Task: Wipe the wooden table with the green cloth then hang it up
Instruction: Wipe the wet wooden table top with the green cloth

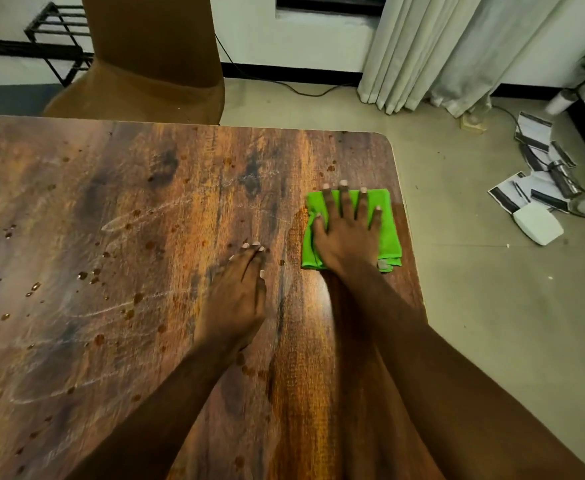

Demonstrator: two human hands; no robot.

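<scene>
Green cloth (386,233) half-hidden under right hand (348,240).

One view only: a wide-angle camera worn on the head. It looks forward and down from above the near side of the wooden table (145,202), at close range. The left hand (239,292) and right hand (346,237) sit close to frame centre. Chair (152,46) at 11 o'clock, curtain (440,46) at 1 o'clock, floor (492,306) at 3 o'clock.
</scene>
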